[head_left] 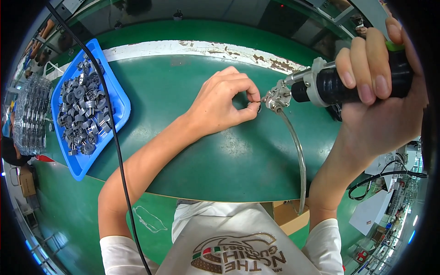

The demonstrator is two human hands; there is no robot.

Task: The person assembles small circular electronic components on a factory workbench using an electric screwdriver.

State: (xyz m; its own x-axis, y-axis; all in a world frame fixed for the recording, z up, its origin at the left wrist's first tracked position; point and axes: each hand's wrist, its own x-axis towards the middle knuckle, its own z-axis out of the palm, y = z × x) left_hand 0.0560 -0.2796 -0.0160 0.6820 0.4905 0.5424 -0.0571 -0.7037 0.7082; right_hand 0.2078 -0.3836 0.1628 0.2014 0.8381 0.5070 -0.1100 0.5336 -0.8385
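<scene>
My right hand (378, 87), at the upper right, is wrapped round the black body of a power screwdriver (337, 86). The tool lies nearly level, with its metal nose (278, 95) pointing left and a clear hose (295, 142) curving down from it. My left hand (224, 98) is over the middle of the bench, thumb and forefinger pinched together at the tip of that nose. A small dark thing shows between these fingertips; most of it is hidden, so its kind cannot be made out.
A blue tray (123, 107) heaped with small dark grey round parts (85, 107) with metal prongs stands on the green bench (220, 169) at the left. Stacked clear plastic trays (32, 114) stand beyond it. A black cable (114, 133) hangs across the view. Below the bench is a cardboard box (293, 220).
</scene>
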